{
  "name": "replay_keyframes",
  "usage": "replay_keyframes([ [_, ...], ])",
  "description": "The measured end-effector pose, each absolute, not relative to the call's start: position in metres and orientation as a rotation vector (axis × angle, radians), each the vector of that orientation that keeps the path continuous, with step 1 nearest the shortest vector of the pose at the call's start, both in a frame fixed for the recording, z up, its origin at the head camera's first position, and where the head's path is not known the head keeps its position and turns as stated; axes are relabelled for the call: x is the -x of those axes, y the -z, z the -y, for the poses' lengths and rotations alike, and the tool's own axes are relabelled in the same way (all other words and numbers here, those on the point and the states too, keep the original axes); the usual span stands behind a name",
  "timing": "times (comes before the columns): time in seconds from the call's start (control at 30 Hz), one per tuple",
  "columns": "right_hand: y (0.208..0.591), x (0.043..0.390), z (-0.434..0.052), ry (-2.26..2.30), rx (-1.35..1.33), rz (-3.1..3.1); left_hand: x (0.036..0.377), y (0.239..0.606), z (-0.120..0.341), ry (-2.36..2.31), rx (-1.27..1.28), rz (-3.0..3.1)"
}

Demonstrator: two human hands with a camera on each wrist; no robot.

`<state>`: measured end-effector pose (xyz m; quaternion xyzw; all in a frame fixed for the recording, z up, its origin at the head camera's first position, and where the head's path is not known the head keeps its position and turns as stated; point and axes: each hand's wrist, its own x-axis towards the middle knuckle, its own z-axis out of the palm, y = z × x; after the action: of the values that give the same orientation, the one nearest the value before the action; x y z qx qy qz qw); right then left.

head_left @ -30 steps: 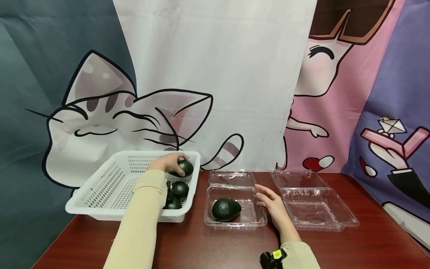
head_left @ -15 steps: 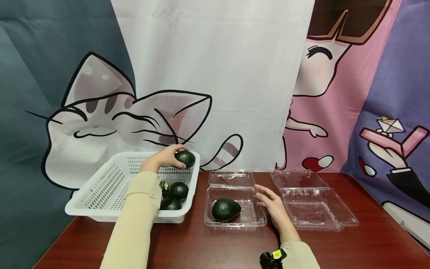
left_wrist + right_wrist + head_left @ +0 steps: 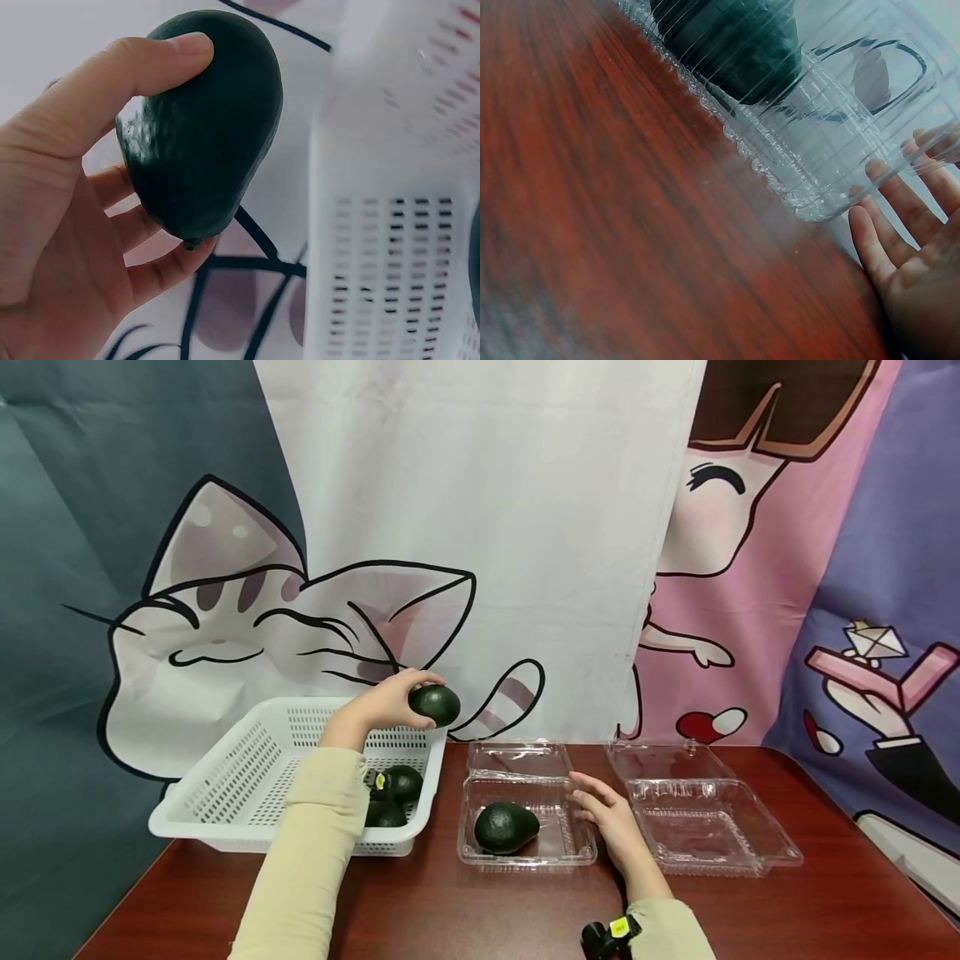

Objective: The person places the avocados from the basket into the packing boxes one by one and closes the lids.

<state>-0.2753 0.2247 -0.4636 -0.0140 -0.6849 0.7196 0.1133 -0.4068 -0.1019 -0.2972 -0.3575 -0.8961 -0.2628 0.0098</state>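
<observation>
red-brown table (image 3: 825,902), white basket (image 3: 225,781), two clear clamshells (image 3: 525,847)

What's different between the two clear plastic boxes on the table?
The left clear box holds one dark avocado; the right clear box holds nothing. The right hand rests against the left clear box's side, while the right clear box has no hand on it. The left clear box sits next to the white basket; the right clear box lies farther from it. Both are transparent, with lids open toward the back.

Bright, even light; wrist views perhaps blurred.
</observation>
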Motion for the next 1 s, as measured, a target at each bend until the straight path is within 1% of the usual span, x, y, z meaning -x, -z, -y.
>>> replay_keyframes([
  [0.43,0.465,0.276,-0.225,-2.109,0.037,2.003,0.378,0.282,0.072,0.703,1.259,2.675],
  [0.7,0.465,0.276,-0.225,-2.108,0.031,2.004,0.367,0.280,0.057,0.591,1.287,2.667],
  [1.0,0.465,0.276,-0.226,-2.116,0.040,2.008,0.359,0.283,0.046,0.607,1.346,2.696],
])
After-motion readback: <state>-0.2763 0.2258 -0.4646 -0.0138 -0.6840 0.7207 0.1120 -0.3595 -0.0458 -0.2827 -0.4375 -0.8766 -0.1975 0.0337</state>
